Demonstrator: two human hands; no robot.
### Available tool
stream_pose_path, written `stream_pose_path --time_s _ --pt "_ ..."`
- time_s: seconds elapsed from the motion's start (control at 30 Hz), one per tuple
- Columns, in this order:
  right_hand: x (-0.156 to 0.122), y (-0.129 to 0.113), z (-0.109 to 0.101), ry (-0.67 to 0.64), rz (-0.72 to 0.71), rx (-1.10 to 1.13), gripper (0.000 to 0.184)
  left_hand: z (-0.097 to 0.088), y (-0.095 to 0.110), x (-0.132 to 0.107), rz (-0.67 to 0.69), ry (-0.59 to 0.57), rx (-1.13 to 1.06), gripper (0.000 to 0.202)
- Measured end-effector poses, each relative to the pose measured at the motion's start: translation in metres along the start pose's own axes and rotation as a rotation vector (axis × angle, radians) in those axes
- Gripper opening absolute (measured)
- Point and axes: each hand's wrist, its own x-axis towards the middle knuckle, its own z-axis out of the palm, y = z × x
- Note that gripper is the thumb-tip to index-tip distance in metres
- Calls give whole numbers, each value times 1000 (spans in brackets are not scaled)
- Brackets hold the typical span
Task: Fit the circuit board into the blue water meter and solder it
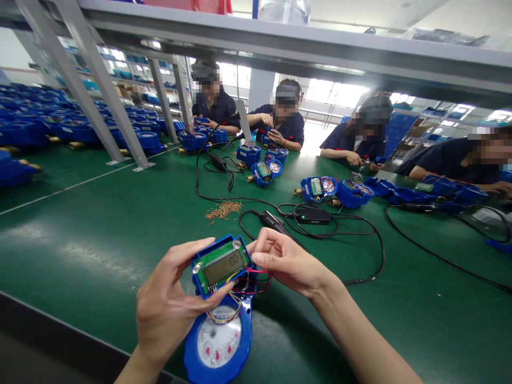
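Both hands grip a blue water meter over the green desk [100, 234]. The left hand [168, 304] clasps the meter [219, 341] at its circuit board [222, 265]; the right hand [288, 261] pinches the board's right edge.

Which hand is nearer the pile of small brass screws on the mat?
Right. The right hand lies just below and right of the pile of screws; the left hand sits lower and farther left, holding the blue meter.

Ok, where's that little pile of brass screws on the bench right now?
The pile of brass screws lies on the green table, centre of the head view, beyond the blue meter in both hands, just left of the black cables.
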Motion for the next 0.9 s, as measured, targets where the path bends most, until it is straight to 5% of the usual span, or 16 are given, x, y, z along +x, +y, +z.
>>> stream_pose_path --time_s 0.3,0.47,0.57,0.7,0.9 --pt "4 19 16 315 -185 -43 26 5 -2 0 -252 -28 -210 52" --pt "-5 16 26 517 -557 -663 16 8 -2 0 -279 12 -223 51" --pt "-14 17 32 496 -708 -1001 22 10 -2 0 -301 28 -220 51" --pt "-22 18 42 449 -636 -1110 27 10 -6 0 -280 46 -175 50" --pt "-21 12 48 512 -299 -716 20 7 -8 5 -169 -7 -110 49"
